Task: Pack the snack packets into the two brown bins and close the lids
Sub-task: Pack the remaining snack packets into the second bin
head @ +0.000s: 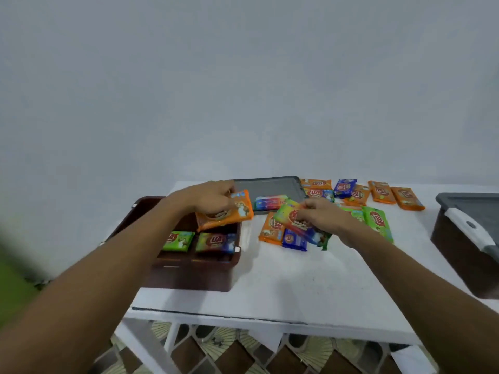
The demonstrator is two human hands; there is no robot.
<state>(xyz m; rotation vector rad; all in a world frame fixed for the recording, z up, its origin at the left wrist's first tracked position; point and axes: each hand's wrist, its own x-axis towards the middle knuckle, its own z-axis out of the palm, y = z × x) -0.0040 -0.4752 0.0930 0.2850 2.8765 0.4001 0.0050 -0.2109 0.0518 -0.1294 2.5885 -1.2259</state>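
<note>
An open brown bin (189, 276) stands at the table's left, with a green packet (178, 240) and a dark multicoloured packet (216, 242) inside. Over the bin, my left hand (213, 197) holds an orange snack packet (229, 214). My right hand (321, 214) grips a green and red packet (287, 214) above an orange packet (271, 232) and a blue packet (294, 240) on the table. Several more orange, blue and green packets (378, 194) lie at the back right. A second brown bin (464, 252) with a grey lid and white latch sits at the far right.
A grey lid (270, 187) lies flat on the white table (283, 287) behind the packets, with one multicoloured packet (271, 201) on it. The table's front edge is near me, with patterned floor tiles (243, 352) below. A plain wall rises behind.
</note>
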